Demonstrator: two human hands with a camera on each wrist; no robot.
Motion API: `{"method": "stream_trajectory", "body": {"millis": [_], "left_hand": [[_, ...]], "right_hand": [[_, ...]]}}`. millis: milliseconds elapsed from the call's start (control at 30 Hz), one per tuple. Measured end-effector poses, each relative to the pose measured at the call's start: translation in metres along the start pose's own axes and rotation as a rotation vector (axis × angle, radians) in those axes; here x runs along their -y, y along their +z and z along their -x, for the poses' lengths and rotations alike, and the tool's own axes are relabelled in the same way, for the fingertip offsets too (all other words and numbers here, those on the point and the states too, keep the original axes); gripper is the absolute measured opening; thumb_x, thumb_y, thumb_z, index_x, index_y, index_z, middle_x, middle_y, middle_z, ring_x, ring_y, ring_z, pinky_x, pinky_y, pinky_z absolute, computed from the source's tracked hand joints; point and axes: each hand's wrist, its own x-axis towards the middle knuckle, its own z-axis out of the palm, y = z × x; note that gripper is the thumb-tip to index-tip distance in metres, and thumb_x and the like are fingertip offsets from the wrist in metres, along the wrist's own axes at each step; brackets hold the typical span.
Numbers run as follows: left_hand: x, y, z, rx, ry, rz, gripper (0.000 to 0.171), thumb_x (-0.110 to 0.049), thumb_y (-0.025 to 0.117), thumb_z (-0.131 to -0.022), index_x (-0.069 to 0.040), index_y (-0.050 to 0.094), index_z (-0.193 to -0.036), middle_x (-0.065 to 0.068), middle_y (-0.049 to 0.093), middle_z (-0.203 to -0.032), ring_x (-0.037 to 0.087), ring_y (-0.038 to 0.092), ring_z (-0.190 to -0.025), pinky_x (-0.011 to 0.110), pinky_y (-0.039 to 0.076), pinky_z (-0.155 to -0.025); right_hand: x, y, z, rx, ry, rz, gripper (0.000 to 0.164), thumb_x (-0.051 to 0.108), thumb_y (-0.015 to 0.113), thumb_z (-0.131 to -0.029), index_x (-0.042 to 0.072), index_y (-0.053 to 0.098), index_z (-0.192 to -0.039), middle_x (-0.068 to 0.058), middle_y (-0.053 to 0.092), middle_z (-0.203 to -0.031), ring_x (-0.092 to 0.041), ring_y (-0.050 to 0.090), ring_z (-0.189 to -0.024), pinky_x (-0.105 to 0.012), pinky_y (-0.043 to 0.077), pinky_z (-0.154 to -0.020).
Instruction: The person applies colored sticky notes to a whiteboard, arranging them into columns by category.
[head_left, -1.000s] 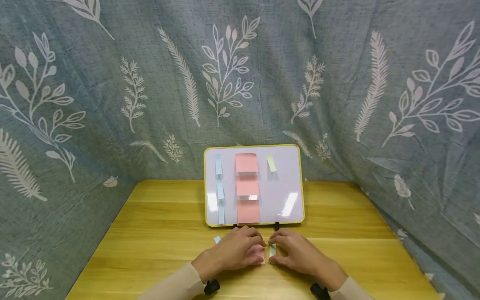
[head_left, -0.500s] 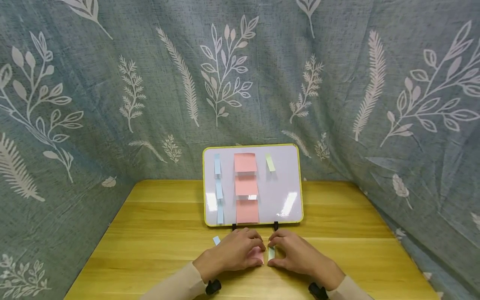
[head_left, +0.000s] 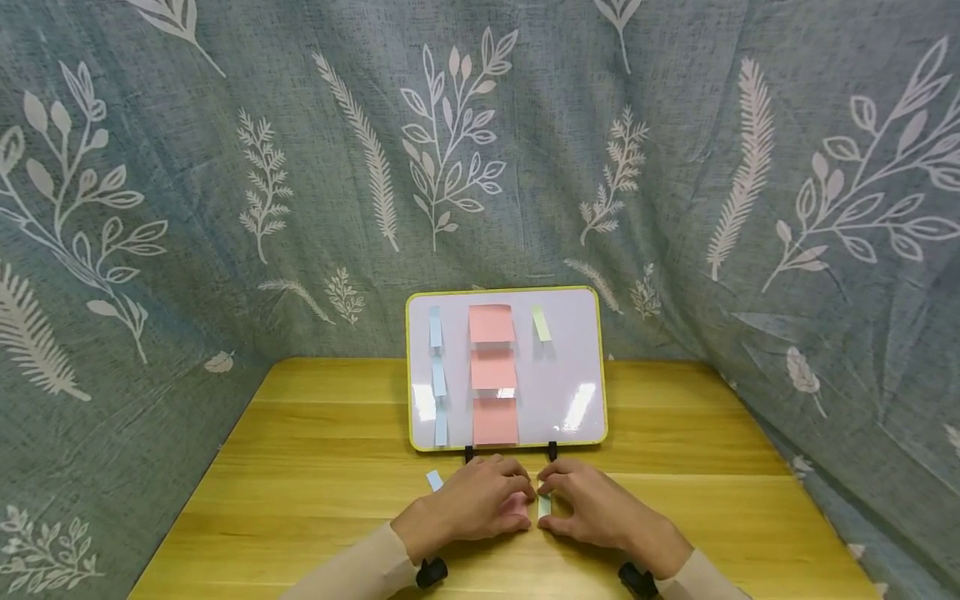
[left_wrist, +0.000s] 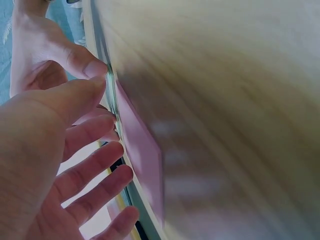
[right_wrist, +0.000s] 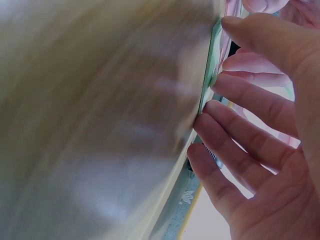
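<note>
A narrow pale green sticky note pad (head_left: 544,505) lies on the table between the hands. My right hand (head_left: 607,512) has its thumb at the near end of this pad and its fingertips at the far end. A pink sticky note pad (left_wrist: 141,150) lies partly under my left hand (head_left: 480,500), its lower right part showing. In the left wrist view the left fingers (left_wrist: 97,167) are spread and loosely bent, their tips by the pink pad. The left thumb overlaps the right thumb's tip there.
A whiteboard (head_left: 570,367) with a yellow frame stands behind the hands on black feet (head_left: 552,451). It bears blue strips (head_left: 438,375), pink notes (head_left: 492,369) and one green strip (head_left: 542,323). A blue strip pad (head_left: 434,480) lies left of the left hand on the wooden table (head_left: 322,475).
Both hands stay almost still by the pink and green pads. The left hand has shifted very slightly to the right; the notes on the board are unchanged.
</note>
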Motion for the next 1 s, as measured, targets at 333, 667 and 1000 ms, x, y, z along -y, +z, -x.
{"method": "stream_trajectory", "body": {"millis": [333, 667, 1000], "left_hand": [[-0.0061, -0.0009, -0.0056, -0.001, 0.01, -0.009, 0.033, -0.054, 0.078, -0.111, -0.033, 0.084, -0.135, -0.011, 0.078, -0.146, 0.011, 0.071, -0.133, 0.041, 0.061, -0.115], [-0.0097, -0.0022, -0.0056, 0.028, -0.002, 0.011, 0.028, -0.055, 0.077, -0.112, -0.036, 0.085, -0.131, -0.012, 0.076, -0.147, 0.011, 0.071, -0.135, 0.04, 0.06, -0.113], [-0.0076, 0.0017, -0.0067, 0.014, 0.004, 0.016, 0.029, -0.054, 0.077, -0.112, -0.036, 0.085, -0.133, -0.012, 0.077, -0.145, 0.011, 0.071, -0.134, 0.038, 0.06, -0.111]], "right_hand": [[0.0018, -0.0027, 0.0016, -0.006, -0.038, -0.003, 0.029, 0.038, 0.097, -0.099, 0.015, 0.087, -0.113, -0.007, 0.081, -0.136, -0.027, 0.079, -0.121, -0.041, 0.069, -0.1], [0.0025, -0.0018, 0.0019, -0.009, -0.042, 0.012, 0.022, 0.033, 0.094, -0.1, 0.016, 0.087, -0.112, -0.008, 0.082, -0.137, -0.027, 0.081, -0.119, -0.042, 0.069, -0.099], [-0.0005, 0.0001, 0.0027, -0.049, -0.075, -0.035, 0.003, 0.013, 0.085, -0.104, 0.013, 0.088, -0.103, -0.007, 0.086, -0.126, -0.02, 0.084, -0.107, -0.032, 0.07, -0.09]]}}
